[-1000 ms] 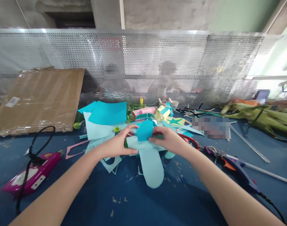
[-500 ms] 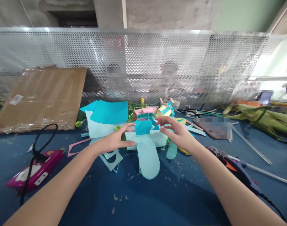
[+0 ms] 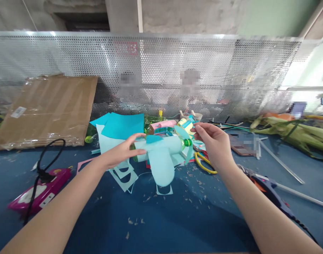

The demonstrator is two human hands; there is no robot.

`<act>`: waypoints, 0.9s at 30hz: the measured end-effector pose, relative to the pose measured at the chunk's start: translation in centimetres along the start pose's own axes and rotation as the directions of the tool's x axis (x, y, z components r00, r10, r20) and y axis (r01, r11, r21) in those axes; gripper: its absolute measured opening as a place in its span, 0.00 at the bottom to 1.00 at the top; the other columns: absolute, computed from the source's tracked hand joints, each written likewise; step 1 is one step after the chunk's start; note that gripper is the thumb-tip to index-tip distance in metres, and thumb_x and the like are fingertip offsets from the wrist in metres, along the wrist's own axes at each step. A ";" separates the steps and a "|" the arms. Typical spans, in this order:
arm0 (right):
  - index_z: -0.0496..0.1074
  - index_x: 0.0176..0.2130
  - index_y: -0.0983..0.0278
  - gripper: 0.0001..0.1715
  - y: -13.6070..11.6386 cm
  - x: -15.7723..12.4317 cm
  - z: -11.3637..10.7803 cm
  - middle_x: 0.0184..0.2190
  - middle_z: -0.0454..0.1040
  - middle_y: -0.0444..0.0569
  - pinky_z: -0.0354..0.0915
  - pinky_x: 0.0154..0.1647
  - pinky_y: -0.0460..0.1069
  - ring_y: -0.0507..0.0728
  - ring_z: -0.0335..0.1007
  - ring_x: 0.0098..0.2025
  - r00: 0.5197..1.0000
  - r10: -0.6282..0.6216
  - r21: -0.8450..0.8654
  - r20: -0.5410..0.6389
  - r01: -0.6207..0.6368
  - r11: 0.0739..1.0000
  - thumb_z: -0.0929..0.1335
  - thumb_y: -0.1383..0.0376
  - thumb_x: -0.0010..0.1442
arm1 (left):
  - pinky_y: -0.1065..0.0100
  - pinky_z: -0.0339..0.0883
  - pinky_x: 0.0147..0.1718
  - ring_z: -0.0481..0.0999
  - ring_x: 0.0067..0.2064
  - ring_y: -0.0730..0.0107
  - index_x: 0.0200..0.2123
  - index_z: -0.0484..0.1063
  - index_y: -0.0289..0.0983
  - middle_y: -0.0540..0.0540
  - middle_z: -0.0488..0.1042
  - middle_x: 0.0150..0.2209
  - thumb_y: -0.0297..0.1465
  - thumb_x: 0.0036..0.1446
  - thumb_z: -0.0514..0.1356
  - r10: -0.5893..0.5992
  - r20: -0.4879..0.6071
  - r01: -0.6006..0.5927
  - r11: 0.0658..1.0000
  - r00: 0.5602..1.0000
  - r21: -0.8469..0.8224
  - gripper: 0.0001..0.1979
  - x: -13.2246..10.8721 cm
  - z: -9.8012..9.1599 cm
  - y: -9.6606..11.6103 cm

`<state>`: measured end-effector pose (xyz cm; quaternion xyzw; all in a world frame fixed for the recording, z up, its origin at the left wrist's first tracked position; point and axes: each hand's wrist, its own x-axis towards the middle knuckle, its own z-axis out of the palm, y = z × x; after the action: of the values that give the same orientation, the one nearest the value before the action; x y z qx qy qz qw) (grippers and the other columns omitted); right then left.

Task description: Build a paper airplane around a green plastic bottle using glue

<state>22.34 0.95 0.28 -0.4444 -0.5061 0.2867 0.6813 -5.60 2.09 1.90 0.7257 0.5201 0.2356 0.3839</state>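
Observation:
A toy plane (image 3: 161,165), made from a green bottle wrapped in pale blue paper, hangs tilted above the table with one rounded wing towards me. My left hand (image 3: 125,150) grips its bottle end at the left, thumb below and fingers above. A darker blue paper piece (image 3: 154,139) sits on top of the body. At the right end a green cap (image 3: 187,142) carries pale propeller blades (image 3: 183,132). Just right of the blades is my right hand (image 3: 211,135), fingertips pinched together; what they hold, if anything, is too small to make out.
Blue paper sheets (image 3: 126,125) and paper offcuts (image 3: 124,180) lie left of the plane. Yellow-handled scissors (image 3: 205,165) are near my right wrist. A glue gun (image 3: 267,188) rests at right, a magenta power strip (image 3: 42,192) at left. Cardboard (image 3: 50,109) leans against the perforated metal screen (image 3: 161,56).
My left hand has closed on the bottle end, and the plane is now raised and turned, showing its cap and propeller. My right hand has moved right, its fingers drawn into a pinch.

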 end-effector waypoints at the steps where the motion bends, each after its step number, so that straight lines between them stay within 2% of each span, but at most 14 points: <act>1: 0.74 0.34 0.64 0.13 0.0 0.0 -0.1 0.29 0.77 0.48 0.69 0.33 0.50 0.51 0.68 0.26 1.000 0.003 0.002 -0.027 -0.003 1.000 0.70 0.58 0.51 | 0.55 0.67 0.48 0.53 0.64 0.44 0.60 0.56 0.54 0.45 0.53 0.65 0.48 0.49 0.62 -0.030 -0.026 0.029 0.999 0.999 -0.019 0.35 0.0 -0.3 0.1; 4: 0.75 0.33 0.64 0.13 0.0 0.1 -0.3 0.28 0.78 0.48 0.68 0.31 0.49 0.51 0.70 0.27 0.998 0.011 -0.038 -0.064 -0.013 0.999 0.71 0.58 0.50 | 0.55 0.66 0.48 0.56 0.63 0.45 0.59 0.58 0.54 0.44 0.54 0.65 0.49 0.49 0.62 -0.079 -0.137 0.068 0.994 0.987 -0.084 0.35 0.0 -1.2 0.2; 7: 0.75 0.33 0.65 0.14 0.2 0.3 -0.5 0.28 0.78 0.49 0.67 0.30 0.49 0.53 0.71 0.29 0.997 0.046 -0.104 -0.060 -0.052 0.993 0.71 0.58 0.48 | 0.57 0.65 0.49 0.63 0.59 0.50 0.59 0.59 0.48 0.40 0.61 0.59 0.47 0.48 0.63 -0.094 -0.288 0.050 0.986 0.953 -0.157 0.35 0.3 -1.9 -0.4; 10: 0.74 0.31 0.66 0.13 0.7 0.5 -0.7 0.28 0.77 0.50 0.65 0.29 0.49 0.54 0.71 0.29 0.999 0.042 -0.196 -0.032 -0.047 0.979 0.71 0.59 0.47 | 0.59 0.65 0.47 0.68 0.53 0.53 0.57 0.61 0.43 0.40 0.66 0.52 0.45 0.47 0.64 -0.115 -0.404 0.034 0.979 0.907 -0.202 0.34 0.8 -2.6 -1.3; 13: 0.73 0.30 0.65 0.11 1.3 0.6 -0.8 0.27 0.77 0.48 0.65 0.31 0.49 0.54 0.71 0.29 0.999 -0.008 -0.323 0.050 0.024 0.946 0.70 0.59 0.49 | 0.60 0.66 0.43 0.71 0.46 0.58 0.56 0.62 0.42 0.42 0.68 0.46 0.44 0.46 0.65 -0.132 -0.473 0.049 0.982 0.871 -0.184 0.34 1.0 -3.1 -2.0; 15: 0.73 0.30 0.64 0.09 1.7 0.6 -0.7 0.27 0.76 0.47 0.65 0.34 0.49 0.54 0.71 0.30 0.987 -0.013 -0.427 0.158 0.080 0.901 0.69 0.60 0.50 | 0.60 0.67 0.40 0.71 0.41 0.61 0.57 0.61 0.43 0.43 0.68 0.43 0.44 0.46 0.65 -0.153 -0.478 0.083 0.983 0.865 -0.164 0.35 0.9 -3.5 -2.2; 17: 0.72 0.29 0.63 0.08 2.2 0.4 -0.4 0.27 0.76 0.47 0.65 0.35 0.49 0.54 0.71 0.31 0.953 0.036 -0.532 0.302 0.137 0.835 0.67 0.61 0.52 | 0.60 0.68 0.39 0.72 0.39 0.61 0.58 0.60 0.44 0.43 0.69 0.42 0.44 0.46 0.65 -0.198 -0.449 0.140 0.977 0.872 -0.158 0.36 0.7 -3.7 -2.2; 20: 0.72 0.28 0.62 0.06 2.8 -0.1 0.1 0.27 0.77 0.46 0.65 0.34 0.48 0.55 0.72 0.31 0.879 0.141 -0.615 0.455 0.196 0.764 0.67 0.63 0.52 | 0.57 0.68 0.41 0.72 0.45 0.56 0.59 0.59 0.45 0.40 0.69 0.47 0.44 0.46 0.65 -0.252 -0.404 0.210 0.967 0.879 -0.147 0.37 0.3 -4.0 -2.1; 24: 0.74 0.27 0.61 0.05 3.3 -0.6 0.3 0.27 0.78 0.45 0.64 0.33 0.48 0.56 0.72 0.31 0.825 0.214 -0.666 0.523 0.239 0.707 0.67 0.65 0.52 | 0.56 0.68 0.46 0.67 0.56 0.50 0.59 0.59 0.47 0.38 0.61 0.60 0.46 0.47 0.64 -0.275 -0.323 0.235 0.959 0.906 -0.157 0.36 0.1 -4.4 -2.5; 27: 0.74 0.27 0.61 0.07 3.4 -0.6 0.1 0.27 0.77 0.47 0.63 0.32 0.48 0.57 0.72 0.31 0.807 0.249 -0.708 0.536 0.269 0.652 0.66 0.67 0.54 | 0.53 0.68 0.47 0.65 0.58 0.43 0.59 0.58 0.48 0.36 0.61 0.62 0.46 0.44 0.65 -0.314 -0.297 0.292 0.949 0.902 -0.115 0.39 0.3 -4.6 -3.2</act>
<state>22.25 1.97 -2.98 -0.5715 -0.7662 0.1679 0.2410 -10.77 4.33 2.05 0.5763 0.6723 0.3020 0.3532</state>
